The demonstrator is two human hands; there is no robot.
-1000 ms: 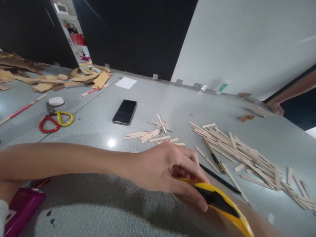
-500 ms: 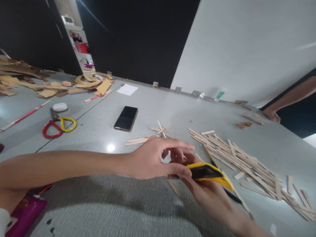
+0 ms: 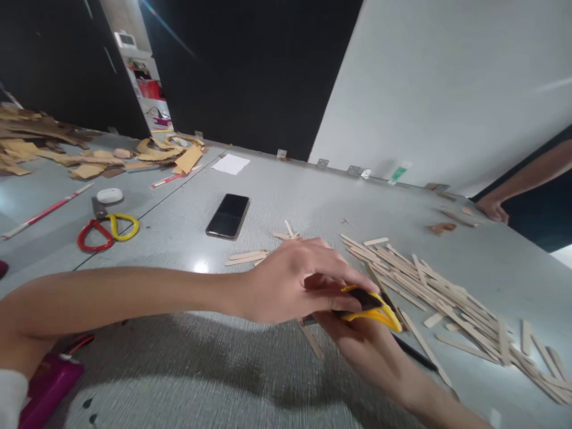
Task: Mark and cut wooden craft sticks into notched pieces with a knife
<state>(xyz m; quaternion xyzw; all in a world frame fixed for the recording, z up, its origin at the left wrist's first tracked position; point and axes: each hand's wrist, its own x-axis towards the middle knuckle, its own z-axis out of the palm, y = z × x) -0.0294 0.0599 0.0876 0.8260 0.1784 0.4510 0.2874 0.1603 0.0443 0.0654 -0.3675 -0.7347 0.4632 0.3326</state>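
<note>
My right hand [image 3: 370, 351] grips a yellow and black utility knife [image 3: 373, 304] above the grey table [image 3: 286, 196]. My left hand [image 3: 295, 280] reaches across from the left, its fingers curled over the front of the knife and pinching there. A thin wooden stick [image 3: 313, 341] pokes out beneath both hands. A big heap of wooden craft sticks [image 3: 447, 292] lies just to the right, and a few more sticks [image 3: 245, 258] sit behind my left hand.
A black phone [image 3: 227, 215] lies further back. Red and yellow scissors [image 3: 105, 227] and a white eraser [image 3: 109, 195] are at left, cardboard scraps [image 3: 89, 155] behind them. A magenta tool [image 3: 47, 384] sits near left. Another person's hand [image 3: 491, 208] rests at far right.
Both hands and the knife rose off the table and moved slightly back. My left hand's fingers, spread half a second ago, have closed over the knife's front.
</note>
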